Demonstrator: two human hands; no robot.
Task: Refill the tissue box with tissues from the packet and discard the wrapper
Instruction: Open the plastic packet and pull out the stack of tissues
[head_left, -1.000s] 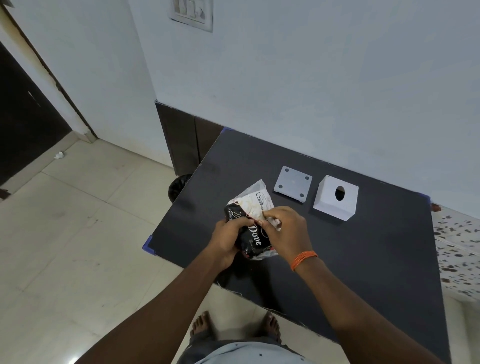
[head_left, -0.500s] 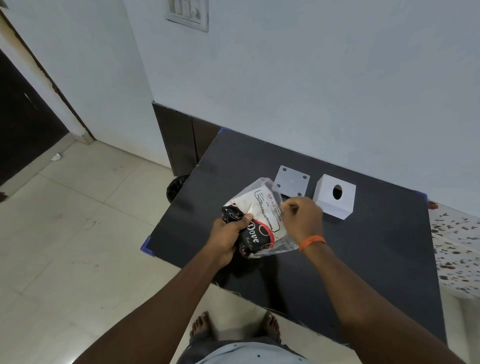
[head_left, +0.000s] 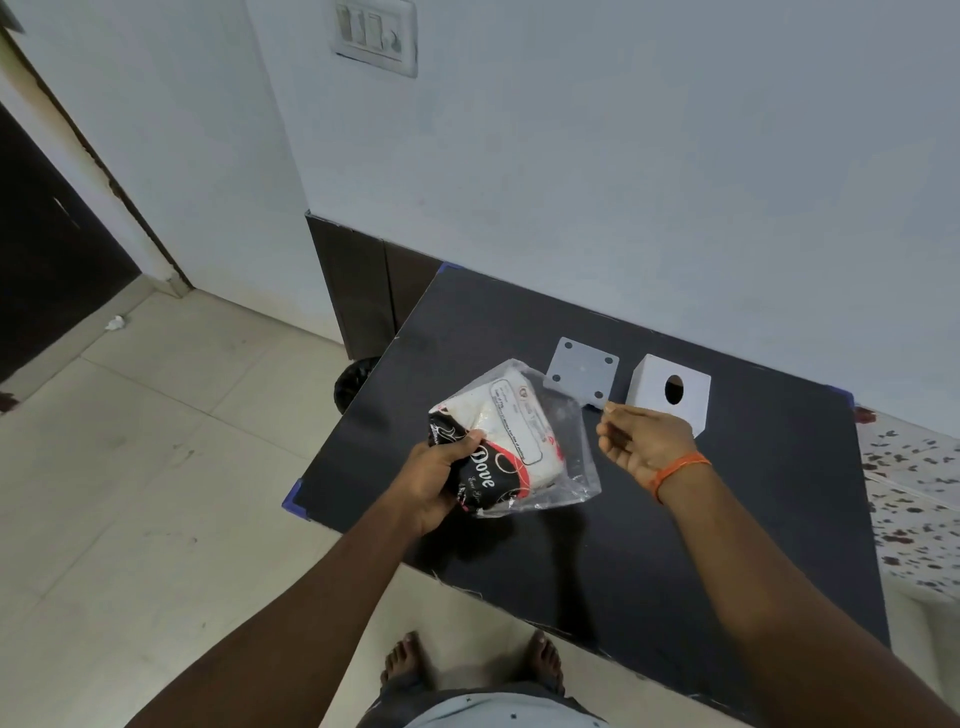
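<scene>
White tissue box (head_left: 667, 392), black table (head_left: 727, 519), orange wristband (head_left: 675, 467).

Left hand (head_left: 434, 480) clenched, gripping; right hand (head_left: 647, 441) apart, fingers loosely curled.

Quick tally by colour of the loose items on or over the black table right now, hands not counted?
White: 2, the tissue box with the round hole and the flat base plate beside it.
Black, red and white: 1, the tissue packet, held by the left hand above the black table.
Total: 3.
</scene>
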